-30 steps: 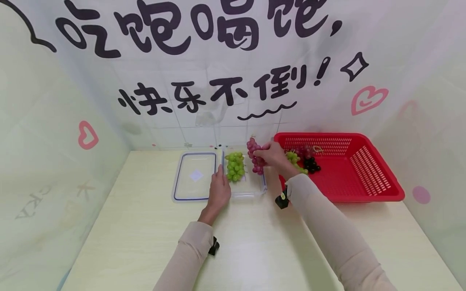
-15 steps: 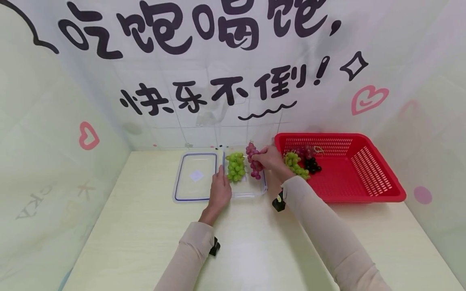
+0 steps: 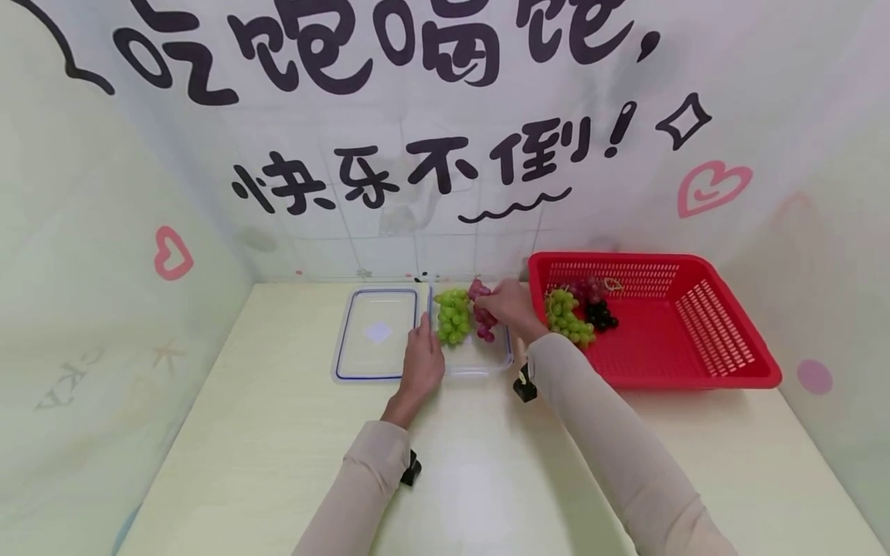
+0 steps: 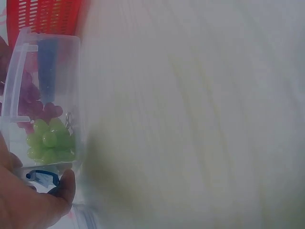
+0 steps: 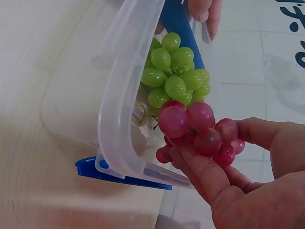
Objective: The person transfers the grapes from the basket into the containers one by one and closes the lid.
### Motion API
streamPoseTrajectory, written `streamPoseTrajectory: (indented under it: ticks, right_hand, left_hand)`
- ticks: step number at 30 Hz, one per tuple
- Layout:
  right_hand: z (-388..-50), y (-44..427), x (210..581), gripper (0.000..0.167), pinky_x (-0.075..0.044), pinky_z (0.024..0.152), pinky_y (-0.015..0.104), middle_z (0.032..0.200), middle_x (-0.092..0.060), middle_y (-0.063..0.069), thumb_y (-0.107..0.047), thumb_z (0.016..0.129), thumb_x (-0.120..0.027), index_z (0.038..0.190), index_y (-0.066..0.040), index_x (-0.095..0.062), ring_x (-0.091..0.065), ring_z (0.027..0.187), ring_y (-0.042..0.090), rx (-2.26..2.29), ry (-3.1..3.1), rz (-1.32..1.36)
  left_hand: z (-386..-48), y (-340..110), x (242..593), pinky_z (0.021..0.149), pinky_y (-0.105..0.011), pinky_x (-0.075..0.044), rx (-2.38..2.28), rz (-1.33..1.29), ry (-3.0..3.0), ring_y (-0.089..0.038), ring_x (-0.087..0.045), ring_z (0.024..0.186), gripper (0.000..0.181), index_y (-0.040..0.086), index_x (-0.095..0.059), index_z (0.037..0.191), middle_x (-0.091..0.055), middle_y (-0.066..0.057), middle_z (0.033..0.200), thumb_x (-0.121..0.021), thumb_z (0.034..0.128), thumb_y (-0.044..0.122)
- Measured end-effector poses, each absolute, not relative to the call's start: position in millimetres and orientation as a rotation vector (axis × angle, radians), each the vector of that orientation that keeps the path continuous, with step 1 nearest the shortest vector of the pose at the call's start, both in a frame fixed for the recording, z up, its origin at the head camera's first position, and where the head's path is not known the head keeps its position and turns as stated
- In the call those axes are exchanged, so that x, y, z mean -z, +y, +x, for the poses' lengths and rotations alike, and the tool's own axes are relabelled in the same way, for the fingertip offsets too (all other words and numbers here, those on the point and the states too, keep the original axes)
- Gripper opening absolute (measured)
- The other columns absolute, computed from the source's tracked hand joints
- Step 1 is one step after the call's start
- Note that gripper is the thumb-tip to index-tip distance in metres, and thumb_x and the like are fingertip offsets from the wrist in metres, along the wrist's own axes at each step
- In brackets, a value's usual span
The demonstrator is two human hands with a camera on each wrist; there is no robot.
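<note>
In the head view, a clear plastic food container [image 3: 480,369] with blue clips stands on the table. A bunch of green grapes [image 3: 453,316] lies in its left part. My left hand [image 3: 422,361] grips the container's left side, its thumb by a blue clip [image 4: 43,179] in the left wrist view. My right hand [image 3: 513,307] holds a bunch of red grapes [image 5: 200,129] between thumb and fingers, right beside the green bunch. In the right wrist view these grapes are at the container's opening; whether they touch its floor is hidden.
To the right stands a red plastic basket [image 3: 667,340] with green grapes [image 3: 570,318], black grapes [image 3: 601,315] and red grapes [image 3: 589,289] in its left part. A clear lid [image 3: 375,359] with a blue seal lies left of the container. A printed wall rises behind the table.
My right hand has moved a little left and lower with the red grapes, further into the container. The left hand keeps its place at the container's side.
</note>
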State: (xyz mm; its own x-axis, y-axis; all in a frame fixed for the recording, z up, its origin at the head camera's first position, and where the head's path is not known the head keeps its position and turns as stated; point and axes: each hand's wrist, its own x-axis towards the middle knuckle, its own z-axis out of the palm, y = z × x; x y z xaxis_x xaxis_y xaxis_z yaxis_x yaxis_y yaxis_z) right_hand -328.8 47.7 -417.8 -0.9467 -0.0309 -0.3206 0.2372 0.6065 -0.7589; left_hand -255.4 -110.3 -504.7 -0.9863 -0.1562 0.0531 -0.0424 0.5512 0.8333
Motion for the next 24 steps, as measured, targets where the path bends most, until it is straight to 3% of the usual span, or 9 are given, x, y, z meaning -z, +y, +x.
streamPoseTrajectory:
  ticks: [7,15,24]
  right_hand:
    - [-326.7,36.8,420.3,0.025,-0.053,0.068,0.033,0.071,-0.061,0.007,-0.028,0.094,-0.066,0.088,-0.004,-0.067,-0.059,0.072,0.023,1.137,2.539,0.211]
    - [-325.4,36.9,425.5,0.022,-0.046,0.059,0.025,0.079,-0.060,0.007,-0.029,0.094,-0.068,0.094,-0.007,-0.064,-0.054,0.072,0.020,1.022,2.587,0.162]
    - [-325.4,36.2,421.5,0.021,-0.049,0.064,0.027,0.091,-0.064,0.010,-0.024,0.093,-0.068,0.099,-0.005,-0.063,-0.057,0.079,0.021,0.994,2.628,0.095]
  left_hand:
    - [-250.2,-111.9,505.5,0.109,-0.052,-0.042,1.430,0.204,-2.656,-0.044,-0.050,0.127,0.051,-0.001,-0.024,0.156,-0.043,-0.033,0.139,-0.033,0.1074,0.012]
    - [-249.1,-109.6,506.4,0.108,-0.052,-0.042,1.438,0.200,-2.651,-0.043,-0.050,0.127,0.050,0.000,-0.025,0.155,-0.043,-0.033,0.139,-0.034,0.1075,0.012]
    - [-252.2,-111.3,504.4,0.108,-0.054,-0.041,1.412,0.164,-2.651,-0.046,-0.049,0.128,0.050,-0.002,-0.024,0.155,-0.043,-0.035,0.138,-0.032,0.1075,0.011]
